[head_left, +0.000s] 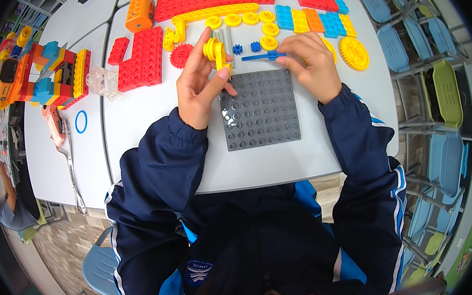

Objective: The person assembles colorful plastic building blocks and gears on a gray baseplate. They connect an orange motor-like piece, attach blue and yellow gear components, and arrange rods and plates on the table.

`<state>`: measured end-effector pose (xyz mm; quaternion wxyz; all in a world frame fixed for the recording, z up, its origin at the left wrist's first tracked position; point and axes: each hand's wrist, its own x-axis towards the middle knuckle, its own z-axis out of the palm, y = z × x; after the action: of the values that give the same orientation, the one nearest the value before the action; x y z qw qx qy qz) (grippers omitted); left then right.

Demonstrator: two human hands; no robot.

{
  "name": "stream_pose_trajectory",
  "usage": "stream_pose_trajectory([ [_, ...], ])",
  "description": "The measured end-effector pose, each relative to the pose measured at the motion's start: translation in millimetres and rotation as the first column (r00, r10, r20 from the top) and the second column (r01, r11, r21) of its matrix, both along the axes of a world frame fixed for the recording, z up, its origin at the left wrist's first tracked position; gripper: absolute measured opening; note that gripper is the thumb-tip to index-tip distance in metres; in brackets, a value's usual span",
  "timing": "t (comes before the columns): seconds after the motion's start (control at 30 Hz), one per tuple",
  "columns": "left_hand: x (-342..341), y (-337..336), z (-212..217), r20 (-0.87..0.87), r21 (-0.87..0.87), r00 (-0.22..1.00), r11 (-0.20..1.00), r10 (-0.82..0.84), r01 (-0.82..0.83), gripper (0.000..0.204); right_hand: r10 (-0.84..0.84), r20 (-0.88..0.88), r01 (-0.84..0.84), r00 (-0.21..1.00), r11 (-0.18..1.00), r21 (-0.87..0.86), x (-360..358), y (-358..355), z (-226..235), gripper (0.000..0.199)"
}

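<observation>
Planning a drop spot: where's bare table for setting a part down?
Free: white table between red bricks, left hand and grey baseplate; also right of the right hand, below the yellow gear. Crowded: far edge, packed with bricks.

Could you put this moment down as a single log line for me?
left hand: holds yellow wheel piece | right hand: grip on blue axle | grey baseplate: flat on white table, between hands
</observation>
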<state>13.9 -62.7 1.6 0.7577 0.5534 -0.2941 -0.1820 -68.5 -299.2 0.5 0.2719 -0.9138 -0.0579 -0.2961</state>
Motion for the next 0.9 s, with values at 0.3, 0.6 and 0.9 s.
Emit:
stream_pose_trajectory([
  [0.3,-7.7,0.8,7.5,-0.049,0.106,0.995,0.99,-0.09,0.095,0.061,-0.013,-0.024,0.012,1.0,0.998,-0.061,-0.2,-3.6,-4.3,0.014],
  [0.6,-16.5,9.4,10.3,-0.126,0.113,0.95,0.947,-0.285,0.3,0.052,0.392,0.008,-0.384,0.92,0.899,0.212,-16.0,33.2,28.8,0.055],
  [0.9,-21.4,9.5,9.8,-0.127,0.134,0.921,0.913,-0.369,0.385,0.052,0.42,-0.048,-0.365,0.906,0.835,0.411,-23.6,42.6,16.7,0.045],
])
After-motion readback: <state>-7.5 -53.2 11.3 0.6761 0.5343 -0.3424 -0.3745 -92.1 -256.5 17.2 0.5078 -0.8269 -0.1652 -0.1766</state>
